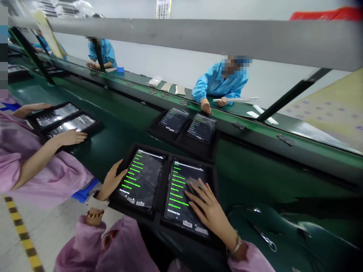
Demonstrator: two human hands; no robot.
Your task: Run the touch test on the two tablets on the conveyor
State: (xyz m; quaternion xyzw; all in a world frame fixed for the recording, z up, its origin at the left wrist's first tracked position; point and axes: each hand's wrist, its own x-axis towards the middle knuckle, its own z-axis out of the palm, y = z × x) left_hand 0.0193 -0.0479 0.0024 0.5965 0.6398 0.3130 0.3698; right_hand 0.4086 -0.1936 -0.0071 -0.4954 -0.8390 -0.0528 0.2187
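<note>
A black tray point(166, 174) in front of me carries two tablets side by side. Both the left tablet point(141, 177) and the right tablet point(181, 196) show a dark screen with a list of mostly green text lines. My left hand point(109, 183) rests against the tray's left edge, thumb and fingers extended beside the left tablet. Over the right tablet's screen my right hand point(208, 209) lies with its fingers spread, hiding part of the screen; whether every fingertip touches the glass I cannot tell.
A second black tray point(198, 151) with two lit tablets sits just beyond. At left, a co-worker's hands touch another tablet tray point(98, 126). Two people in blue work across the green line. A cable with a metal ring point(272, 246) lies at right. A grey beam point(181, 36) spans overhead.
</note>
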